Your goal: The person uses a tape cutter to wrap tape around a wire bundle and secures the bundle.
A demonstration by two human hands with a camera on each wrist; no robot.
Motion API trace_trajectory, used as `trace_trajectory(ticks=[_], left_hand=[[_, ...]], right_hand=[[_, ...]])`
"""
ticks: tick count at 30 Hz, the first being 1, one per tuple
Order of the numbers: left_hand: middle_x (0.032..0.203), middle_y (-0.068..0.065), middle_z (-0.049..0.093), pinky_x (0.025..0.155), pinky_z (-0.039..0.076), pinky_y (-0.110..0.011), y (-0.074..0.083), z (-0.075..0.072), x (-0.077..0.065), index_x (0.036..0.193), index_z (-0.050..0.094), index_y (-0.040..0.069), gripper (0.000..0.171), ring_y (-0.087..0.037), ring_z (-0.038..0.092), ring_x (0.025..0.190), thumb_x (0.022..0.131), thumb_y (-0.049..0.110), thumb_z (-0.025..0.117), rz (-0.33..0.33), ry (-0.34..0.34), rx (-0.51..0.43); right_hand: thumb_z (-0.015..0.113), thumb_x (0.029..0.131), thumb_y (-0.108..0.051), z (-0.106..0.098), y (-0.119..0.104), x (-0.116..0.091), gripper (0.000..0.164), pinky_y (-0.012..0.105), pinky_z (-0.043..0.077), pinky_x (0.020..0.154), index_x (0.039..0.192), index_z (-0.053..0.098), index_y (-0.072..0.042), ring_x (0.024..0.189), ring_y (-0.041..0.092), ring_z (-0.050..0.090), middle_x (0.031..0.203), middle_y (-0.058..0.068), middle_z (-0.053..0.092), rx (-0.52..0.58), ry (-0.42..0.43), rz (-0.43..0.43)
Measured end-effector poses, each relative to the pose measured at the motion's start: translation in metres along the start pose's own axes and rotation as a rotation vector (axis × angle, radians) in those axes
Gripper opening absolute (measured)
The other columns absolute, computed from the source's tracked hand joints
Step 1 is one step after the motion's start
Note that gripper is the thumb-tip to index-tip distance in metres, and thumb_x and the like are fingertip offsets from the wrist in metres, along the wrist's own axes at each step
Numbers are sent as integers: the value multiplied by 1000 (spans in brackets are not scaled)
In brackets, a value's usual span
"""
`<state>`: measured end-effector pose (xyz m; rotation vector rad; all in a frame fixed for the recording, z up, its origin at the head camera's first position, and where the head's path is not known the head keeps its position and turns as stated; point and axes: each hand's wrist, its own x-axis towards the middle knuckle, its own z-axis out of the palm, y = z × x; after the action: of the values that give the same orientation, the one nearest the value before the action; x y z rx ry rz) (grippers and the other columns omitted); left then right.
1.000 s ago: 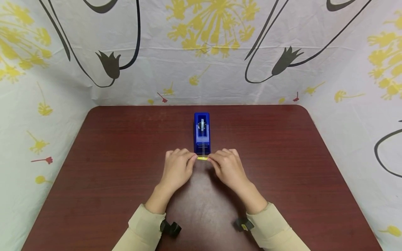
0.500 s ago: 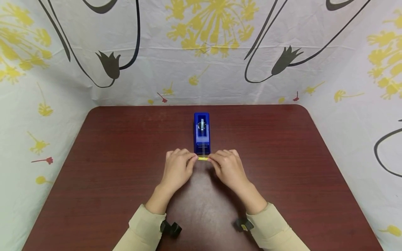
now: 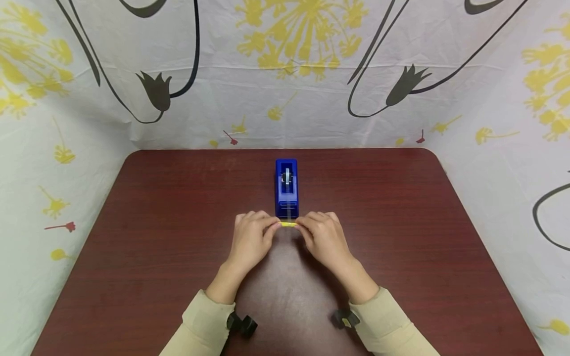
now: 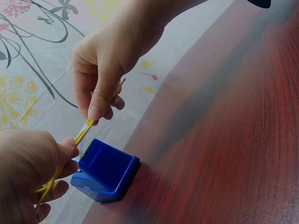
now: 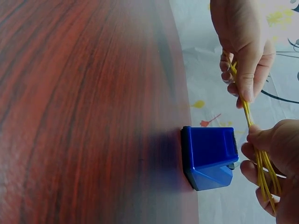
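Note:
Between my two hands stretches a bundle of thin yellow strands [image 3: 288, 224], which look like wires or cords. My left hand [image 3: 252, 237] pinches its left part between thumb and fingers, and my right hand [image 3: 324, 238] pinches the right part the same way. Loose strand ends [image 5: 266, 184] fan out below the right thumb in the right wrist view. Just beyond the fingertips stands a blue tape dispenser [image 3: 286, 197], its toothed cutter facing me. A strip of clear tape [image 3: 288, 213] runs from its roll over the cutter to the bundle's middle.
The dispenser stands on a dark red wooden table [image 3: 178, 198] with rounded far corners. A white cloth [image 3: 311, 109] printed with yellow and grey flowers hangs around the back and sides. A small black device [image 3: 242, 324] sits at each wrist by the beige sleeves [image 3: 208, 316].
Both hands and the dispenser stay in place. The yellow bundle between the fingertips shows a slightly different side, as if turned a little.

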<state>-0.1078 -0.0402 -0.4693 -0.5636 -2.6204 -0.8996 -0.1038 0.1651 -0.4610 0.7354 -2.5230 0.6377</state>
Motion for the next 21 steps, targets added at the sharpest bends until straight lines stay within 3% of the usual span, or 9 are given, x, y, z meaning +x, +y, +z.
trace_trajectory(ticks=[21], left_hand=[[84, 4, 72, 80, 40, -43, -4, 2, -1, 97, 83, 14, 14, -16, 61, 72, 85, 21, 83, 16, 42, -28]], right_hand=[[83, 84, -13, -1, 1, 2, 8, 37, 46, 68, 92, 82, -10, 72, 15, 72, 85, -1, 76, 10, -10, 39]])
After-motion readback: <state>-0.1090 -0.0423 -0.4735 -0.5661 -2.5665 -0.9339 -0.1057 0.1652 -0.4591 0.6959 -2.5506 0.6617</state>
